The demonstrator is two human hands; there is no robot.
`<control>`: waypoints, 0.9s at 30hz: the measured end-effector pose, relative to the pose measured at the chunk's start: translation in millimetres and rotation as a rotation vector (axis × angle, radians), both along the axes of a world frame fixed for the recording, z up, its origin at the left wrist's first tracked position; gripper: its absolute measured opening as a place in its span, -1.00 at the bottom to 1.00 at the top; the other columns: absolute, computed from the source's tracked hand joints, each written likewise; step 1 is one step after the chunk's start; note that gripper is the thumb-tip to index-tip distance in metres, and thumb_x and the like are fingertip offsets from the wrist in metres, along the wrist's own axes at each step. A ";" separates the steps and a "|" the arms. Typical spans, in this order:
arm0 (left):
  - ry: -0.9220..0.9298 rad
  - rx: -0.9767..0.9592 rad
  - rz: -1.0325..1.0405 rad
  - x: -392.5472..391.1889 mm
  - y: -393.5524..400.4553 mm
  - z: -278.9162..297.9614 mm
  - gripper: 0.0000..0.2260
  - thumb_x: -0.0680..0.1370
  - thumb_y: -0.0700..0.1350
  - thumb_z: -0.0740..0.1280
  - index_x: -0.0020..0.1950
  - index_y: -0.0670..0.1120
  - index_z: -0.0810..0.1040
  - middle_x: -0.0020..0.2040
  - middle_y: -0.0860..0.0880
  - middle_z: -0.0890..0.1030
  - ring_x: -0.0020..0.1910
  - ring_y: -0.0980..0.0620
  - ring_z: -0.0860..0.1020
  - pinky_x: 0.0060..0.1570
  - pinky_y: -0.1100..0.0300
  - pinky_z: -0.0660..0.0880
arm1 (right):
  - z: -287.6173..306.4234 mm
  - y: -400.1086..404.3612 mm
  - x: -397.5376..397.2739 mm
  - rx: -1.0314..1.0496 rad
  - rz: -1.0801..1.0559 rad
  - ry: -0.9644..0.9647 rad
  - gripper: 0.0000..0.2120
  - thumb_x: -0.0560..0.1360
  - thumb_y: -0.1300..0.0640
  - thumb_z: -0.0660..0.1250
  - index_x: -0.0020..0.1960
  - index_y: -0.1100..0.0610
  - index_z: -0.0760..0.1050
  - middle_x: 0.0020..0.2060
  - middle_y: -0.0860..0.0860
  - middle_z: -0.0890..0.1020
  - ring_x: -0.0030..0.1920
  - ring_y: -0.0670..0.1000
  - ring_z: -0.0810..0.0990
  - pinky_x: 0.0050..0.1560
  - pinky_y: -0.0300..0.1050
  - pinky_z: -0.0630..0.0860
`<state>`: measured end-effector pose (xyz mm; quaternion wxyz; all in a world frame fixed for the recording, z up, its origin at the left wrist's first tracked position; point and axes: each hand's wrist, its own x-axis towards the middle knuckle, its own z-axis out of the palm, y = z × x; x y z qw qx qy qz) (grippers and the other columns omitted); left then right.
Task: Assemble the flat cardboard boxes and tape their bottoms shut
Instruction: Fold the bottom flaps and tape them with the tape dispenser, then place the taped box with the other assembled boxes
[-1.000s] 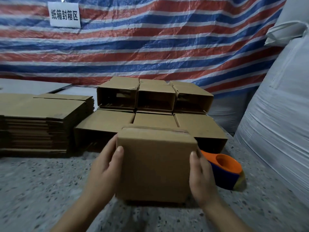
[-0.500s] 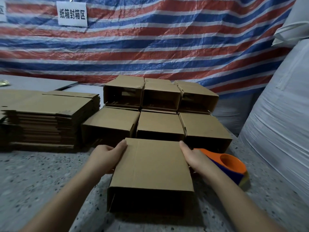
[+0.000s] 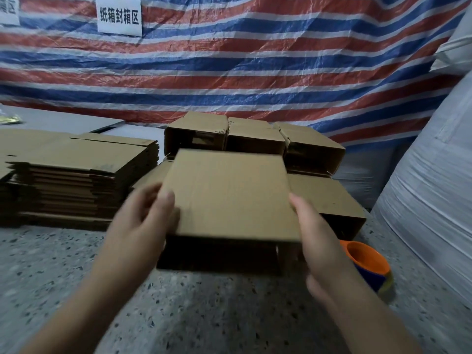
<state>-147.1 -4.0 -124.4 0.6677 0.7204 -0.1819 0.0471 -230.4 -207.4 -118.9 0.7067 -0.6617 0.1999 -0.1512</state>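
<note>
While it's held up mid-frame, cardboard box (image 3: 229,195) lies on its side, open end facing the camera | left hand (image 3: 139,221) and right hand (image 3: 321,241) clamp its edges, fingers curled round | plain brown corrugated board, squarish top panel | speckled floor (image 3: 76,264) below

Striped tarp (image 3: 229,72) wall; speckled floor (image 3: 51,264); dim light.

A: Views available?

B: One only, my head camera. It looks forward and down over the speckled floor (image 3: 63,272), close above both forearms.

A: Facing?

B: Toward the striped tarp (image 3: 255,72), which fills the top half. Wide lens; the flat cardboard stack (image 3: 76,180) sits left, white bulk sack (image 3: 434,200) right.
</note>
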 end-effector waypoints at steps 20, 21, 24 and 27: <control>0.079 0.310 0.196 240.0 -27.5 39.1 -0.77 0.64 -0.01 0.11 -0.04 -0.07 0.51 -0.09 -0.14 0.55 -0.15 -0.06 0.52 -0.13 0.10 0.42 | 20.8 -1.3 244.2 -0.005 -0.008 0.047 -0.44 0.61 -0.15 0.09 0.53 0.11 0.32 0.43 0.09 0.46 0.41 0.15 0.42 0.47 0.15 0.34; 0.081 0.309 0.201 244.2 -26.5 34.7 -0.76 0.63 -0.02 0.11 -0.12 -0.05 0.50 -0.10 -0.15 0.54 -0.16 -0.07 0.51 -0.12 0.10 0.40 | 18.1 -0.2 246.1 -0.015 -0.012 0.051 -0.43 0.61 -0.15 0.10 0.53 0.11 0.32 0.42 0.10 0.46 0.40 0.16 0.42 0.46 0.17 0.35; 0.084 0.286 0.206 250.9 -22.8 24.3 -0.73 0.62 -0.01 0.10 -0.19 -0.05 0.47 -0.16 -0.15 0.51 -0.20 -0.10 0.49 -0.17 0.10 0.39 | 16.7 2.1 248.7 -0.045 -0.019 0.061 -0.43 0.60 -0.15 0.10 0.53 0.11 0.31 0.43 0.09 0.45 0.41 0.16 0.41 0.47 0.16 0.33; -0.050 0.289 0.289 254.1 -18.8 24.7 -0.68 0.63 0.02 0.09 -0.07 -0.15 0.52 -0.18 -0.11 0.53 -0.13 -0.11 0.50 -0.09 0.06 0.42 | 20.8 1.1 251.1 -0.064 -0.022 0.057 -0.43 0.62 -0.17 0.06 0.52 0.10 0.33 0.45 0.07 0.44 0.42 0.17 0.40 0.48 0.14 0.30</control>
